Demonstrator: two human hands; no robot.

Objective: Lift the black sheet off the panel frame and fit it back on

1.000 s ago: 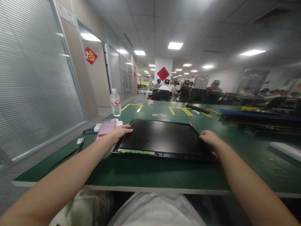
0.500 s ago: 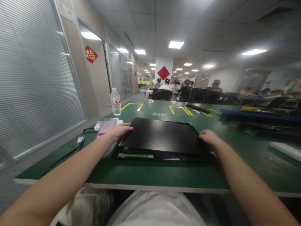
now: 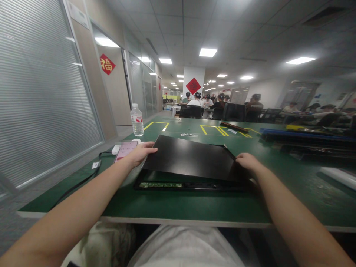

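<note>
Black panel [image 3: 191,158] sits tilted above its dark frame [image 3: 167,184] on the green counter [image 3: 194,207], near the front edge; the left hand [image 3: 137,152] has its fingers closed on the panel's left edge, and the right hand [image 3: 247,162] curls its fingers over the right edge; a pink phone [image 3: 125,151] lies just beside the left hand, with a water bottle [image 3: 137,120] farther back; stacked dark trays [image 3: 306,142] crowd the right side; bare counter lies behind the panel.

Left hand [image 3: 137,154] and right hand [image 3: 247,162] ungloved, forearms bare to the lower corners; white shirt [image 3: 183,248] at bottom centre.
</note>
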